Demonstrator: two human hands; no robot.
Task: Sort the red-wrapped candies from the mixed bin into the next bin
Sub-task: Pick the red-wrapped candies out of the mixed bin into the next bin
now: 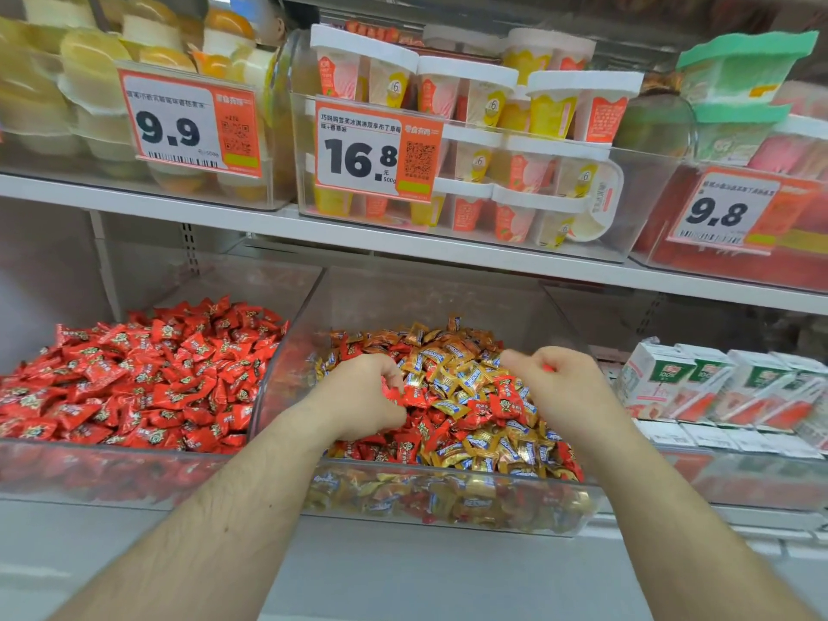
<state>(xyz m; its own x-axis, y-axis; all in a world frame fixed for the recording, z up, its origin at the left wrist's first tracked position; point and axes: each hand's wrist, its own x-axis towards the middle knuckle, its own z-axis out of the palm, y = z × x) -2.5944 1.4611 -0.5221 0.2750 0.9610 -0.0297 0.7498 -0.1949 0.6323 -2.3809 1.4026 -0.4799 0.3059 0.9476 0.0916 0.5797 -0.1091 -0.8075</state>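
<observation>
Both hands are down in the mixed bin rn. Left hand is curled, fingers pinching at red-wrapped candies right at the fingertips, looks like it's got a small bunch gathered against the palm. Right hand is also curled shut w/ a bit of red poking out between thumb and fingers, so prob holding at least one red candy, can't tell how many.

Key thing for the next move imo: the all-red bin sits directly to the left of the mixed one, touching side by side, clear wall between them. So the drop is a sideways move to the left, up over that divider. Left hand is way nearer, it's just beside the wall already. Right hand is on the far side of the mixed bin and would have to cross over the left arm or wait.

Still plenty of reds scattered among the gold-wrapped candies, esp the front and middle, so the job looks far from done.

Above: shelf w/ pudding cups and price tags. Small cartons off to the right.
</observation>
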